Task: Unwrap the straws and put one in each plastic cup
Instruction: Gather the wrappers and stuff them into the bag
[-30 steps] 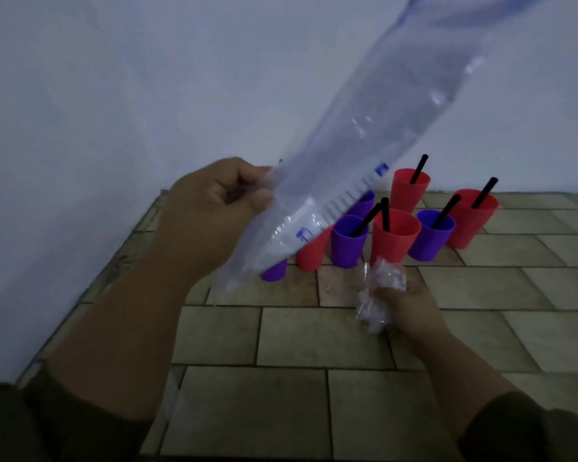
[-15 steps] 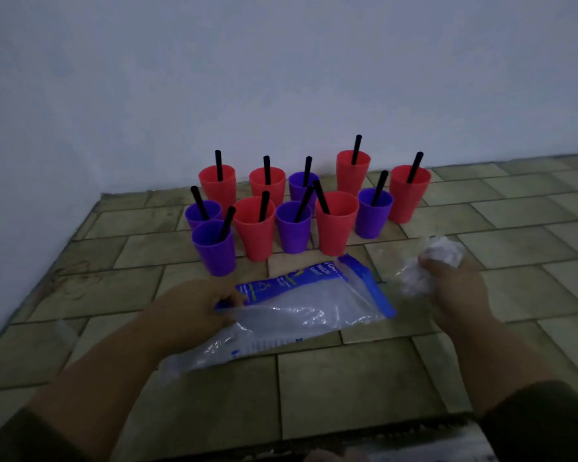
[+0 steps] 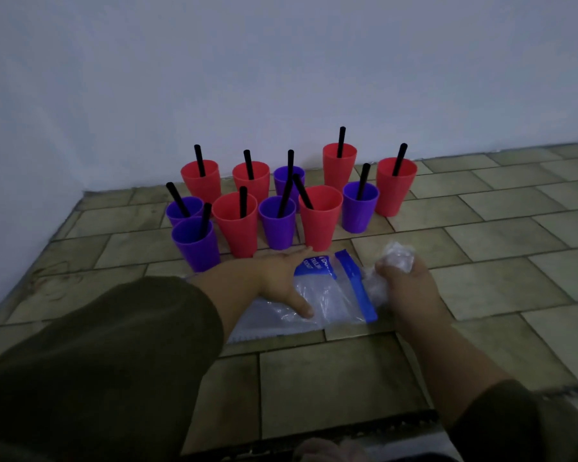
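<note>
The left hand (image 3: 277,278) has slid forward over the bag (image 3: 331,295); its fingers (image 3: 294,255) lie straight and flat, thumb (image 3: 301,306) pressing the plastic. The right hand (image 3: 411,290) clenches crumpled clear wrappers (image 3: 397,258) beside the bag's blue-striped end. The bag lies on the table (image 3: 498,285), long axis left to right, striped end rightward, its white lettering unreadable. Beyond stand red and purple cups (image 3: 321,225), a black straw (image 3: 243,201) in each.

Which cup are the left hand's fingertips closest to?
The front red cup whose straw leans steeply leftward. The fingertips of the left hand nearly reach its base, while all the others stand farther off.
</note>
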